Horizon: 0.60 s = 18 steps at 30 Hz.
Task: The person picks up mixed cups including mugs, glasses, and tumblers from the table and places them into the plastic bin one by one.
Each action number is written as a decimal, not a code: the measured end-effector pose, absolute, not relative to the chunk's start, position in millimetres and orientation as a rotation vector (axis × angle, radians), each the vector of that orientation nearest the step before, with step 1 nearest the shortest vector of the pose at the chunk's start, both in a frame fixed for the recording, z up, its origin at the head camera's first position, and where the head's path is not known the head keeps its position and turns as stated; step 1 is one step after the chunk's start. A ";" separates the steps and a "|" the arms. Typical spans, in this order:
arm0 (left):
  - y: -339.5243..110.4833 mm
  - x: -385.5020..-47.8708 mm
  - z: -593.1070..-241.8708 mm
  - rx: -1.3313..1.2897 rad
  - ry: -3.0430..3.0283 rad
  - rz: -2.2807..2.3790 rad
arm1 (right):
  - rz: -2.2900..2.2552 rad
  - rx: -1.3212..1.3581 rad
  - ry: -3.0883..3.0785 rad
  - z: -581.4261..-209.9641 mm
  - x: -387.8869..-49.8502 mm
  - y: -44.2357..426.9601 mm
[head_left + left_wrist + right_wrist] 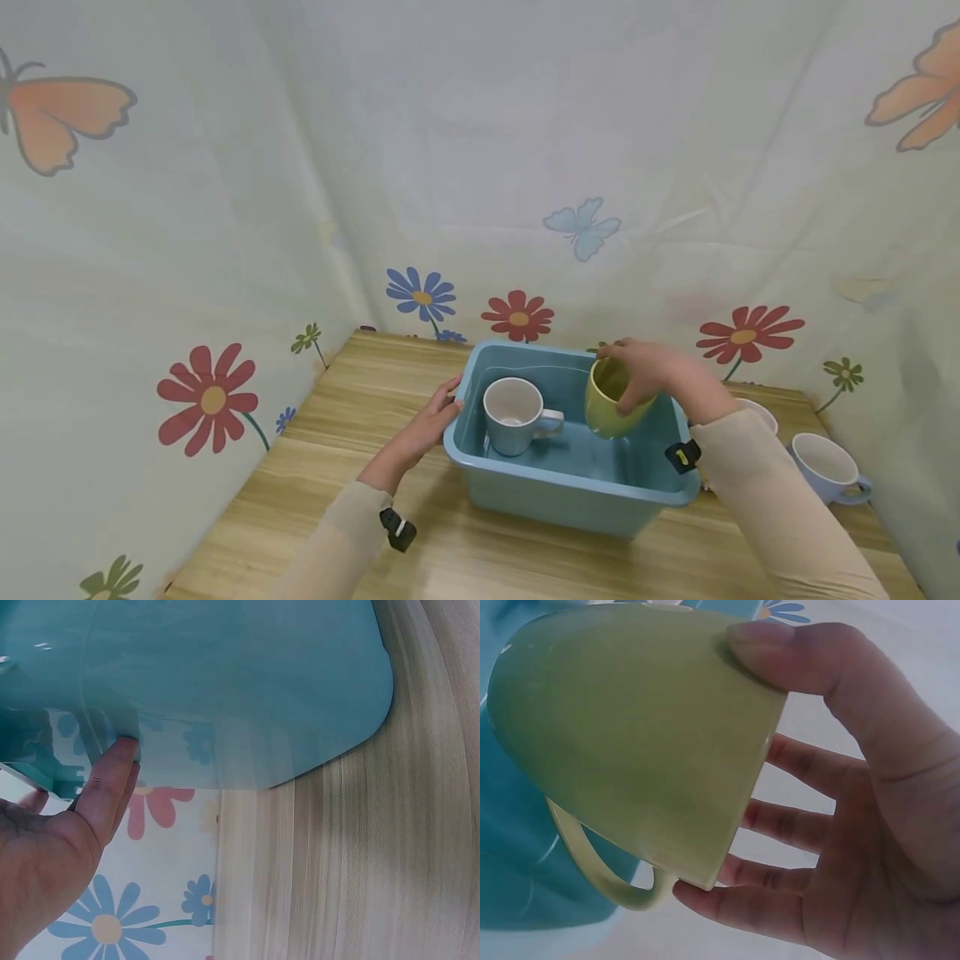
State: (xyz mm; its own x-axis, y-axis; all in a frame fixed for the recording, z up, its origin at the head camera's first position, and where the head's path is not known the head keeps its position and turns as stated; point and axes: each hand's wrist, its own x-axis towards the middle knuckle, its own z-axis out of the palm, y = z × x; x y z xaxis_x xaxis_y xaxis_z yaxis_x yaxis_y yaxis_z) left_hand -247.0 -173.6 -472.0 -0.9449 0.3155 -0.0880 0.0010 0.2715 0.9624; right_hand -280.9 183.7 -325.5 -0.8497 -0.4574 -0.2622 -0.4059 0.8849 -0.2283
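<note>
A blue plastic tub (555, 492) stands on the wooden table. Inside it at the left sits a white-grey mug (512, 421), upright, handle to the right. My right hand (652, 375) grips a yellow-green mug (606, 417) by its rim over the tub's right part; in the right wrist view the thumb lies on the outside of this mug (637, 735) and the fingers are at its rim. My left hand (429, 425) rests against the tub's left edge, fingers extended; the left wrist view shows the hand (67, 840) touching the tub's wall (247, 690).
Right of the tub, partly behind my right forearm, stand a white cup (759, 412) and a light blue mug (825, 467) with its handle to the right. A flowered curtain (480, 208) hangs behind and beside the wooden table (345, 417).
</note>
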 end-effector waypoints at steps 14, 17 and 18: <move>-172.6 -249.1 -471.3 0.308 2.278 1.744 | -0.179 -0.687 2.731 -339.8 -286.2 175.7; -172.2 -247.9 -471.2 0.322 2.293 1.738 | -0.178 -0.670 2.723 -342.0 -285.3 173.9; -172.5 -247.9 -471.1 0.346 2.305 1.725 | -0.181 -0.657 2.722 -343.0 -285.2 173.3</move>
